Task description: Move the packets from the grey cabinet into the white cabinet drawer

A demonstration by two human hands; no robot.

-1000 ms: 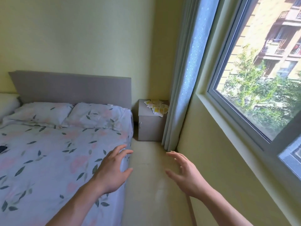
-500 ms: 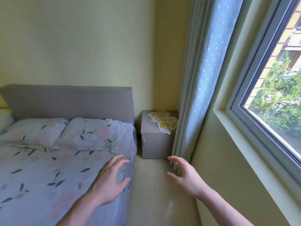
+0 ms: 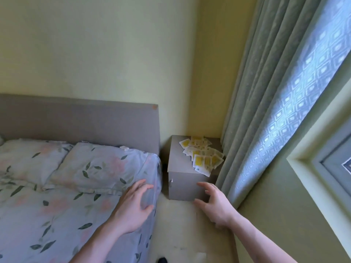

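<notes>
Bedroom corner, frame center-right: packets [image 3: 202, 155] atop grey cabinet [image 3: 187, 185] lay above my nearer right hand [image 3: 214, 204] (both hands spread, empty); left hand [image 3: 134, 206] lower left.

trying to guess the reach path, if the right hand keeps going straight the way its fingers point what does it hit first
Probably the front face of the grey cabinet: the right hand points at it, below the packets on top. Depth is unclear.
</notes>
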